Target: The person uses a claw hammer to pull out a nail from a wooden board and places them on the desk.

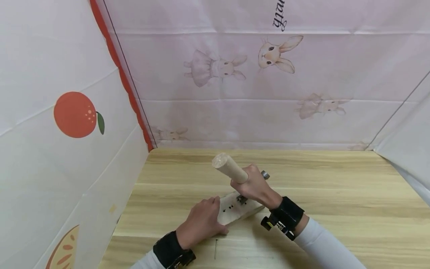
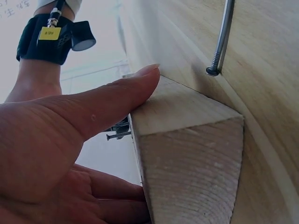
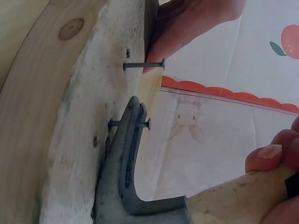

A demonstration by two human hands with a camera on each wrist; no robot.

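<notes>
A wooden block (image 1: 226, 213) lies on the table, and my left hand (image 1: 201, 217) grips its near-left end, thumb along one side and fingers across the other. My right hand (image 1: 256, 186) holds a claw hammer (image 1: 229, 168) by its thick wooden handle, which tilts up and to the left. In the right wrist view, the hammer's claw (image 3: 122, 158) rests against the block's face with a nail (image 3: 147, 124) in its slot. Beside it a second nail (image 3: 145, 65) sticks out of the block. Several small dark holes dot that face.
A loose nail (image 1: 216, 249) lies on the wood-grain table (image 1: 336, 224) close to my left hand. White and pink printed sheets (image 1: 235, 119) rise at the back and sides of the table.
</notes>
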